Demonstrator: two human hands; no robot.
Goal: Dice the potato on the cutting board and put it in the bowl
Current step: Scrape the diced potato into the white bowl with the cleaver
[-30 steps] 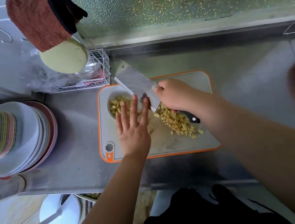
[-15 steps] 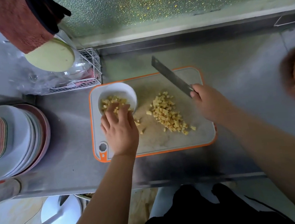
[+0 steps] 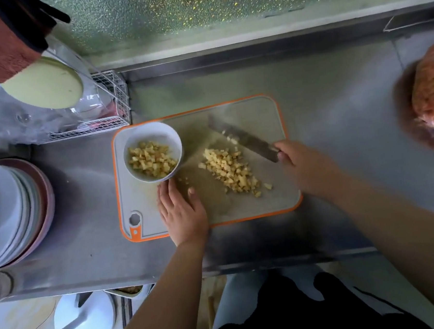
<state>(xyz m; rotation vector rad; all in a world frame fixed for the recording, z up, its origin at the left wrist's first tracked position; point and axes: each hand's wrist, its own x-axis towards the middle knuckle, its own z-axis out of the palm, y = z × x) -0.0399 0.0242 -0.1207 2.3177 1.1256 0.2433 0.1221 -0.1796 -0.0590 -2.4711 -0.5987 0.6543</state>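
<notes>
Head view: my right hand (image 3: 309, 166) grips the knife (image 3: 244, 138) by its handle at the right edge of the board (image 3: 258, 113), fingers curled round it. The blade slants up and left from that grip across the far half of the board, with a few potato bits stuck along it. Whether the blade touches the board or is lifted off it, I cannot tell.

My left hand (image 3: 182, 211) lies flat on the near left part of the board, fingers straight and holding nothing, its tips just beside the near rim of the bowl (image 3: 172, 139).

One heap of dice (image 3: 231, 172) sits in the middle of the board, between my two hands, just below the blade and right of the bowl. A few stray dice lie apart from the heap, some toward the bowl and some at the heap's near right end.

One white bowl stands on the far left corner of the board, with more diced potato inside it.

One board, orange-edged, lies on the steel desk (image 3: 337, 91). Left of the board stands one stack of plates (image 3: 13, 212); the blur keeps me from counting them. Beyond the board's far left corner is a white wire rack (image 3: 114, 105).
</notes>
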